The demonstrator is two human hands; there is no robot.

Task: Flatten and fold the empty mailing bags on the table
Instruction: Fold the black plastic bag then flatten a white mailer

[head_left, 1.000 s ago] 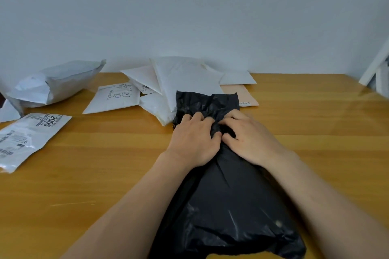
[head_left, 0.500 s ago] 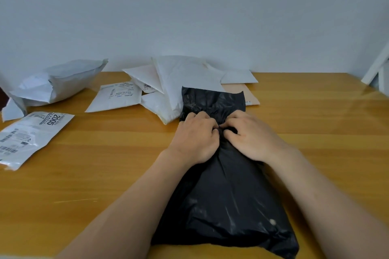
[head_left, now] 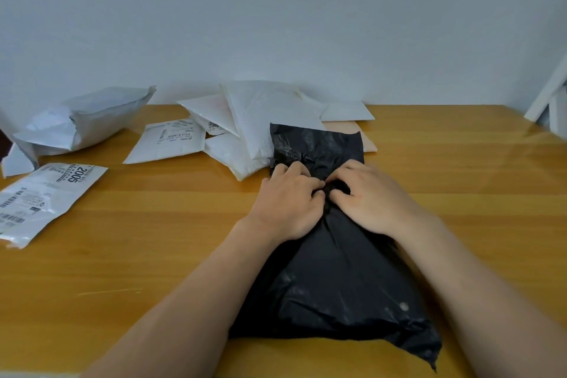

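Observation:
A black mailing bag (head_left: 334, 282) lies lengthwise on the wooden table (head_left: 153, 255), puffed up at the near end and crumpled at the far end. My left hand (head_left: 288, 202) and my right hand (head_left: 371, 196) sit side by side on its upper part, fingers curled and gripping bunched black plastic where they meet. The bag's far end overlaps a pile of white mailing bags (head_left: 267, 120) at the back of the table.
A crumpled grey-white bag (head_left: 82, 120) lies at the far left. A flat white bag with a "2005" label (head_left: 43, 196) and a labelled white mailer (head_left: 168, 141) lie left of the pile. A pinkish envelope (head_left: 365, 135) peeks out behind the black bag. White boards (head_left: 549, 98) lean at right.
The black bag's far end has spread wider and flatter and reaches farther over the white pile. Both hands stay together, gripping the bunched plastic.

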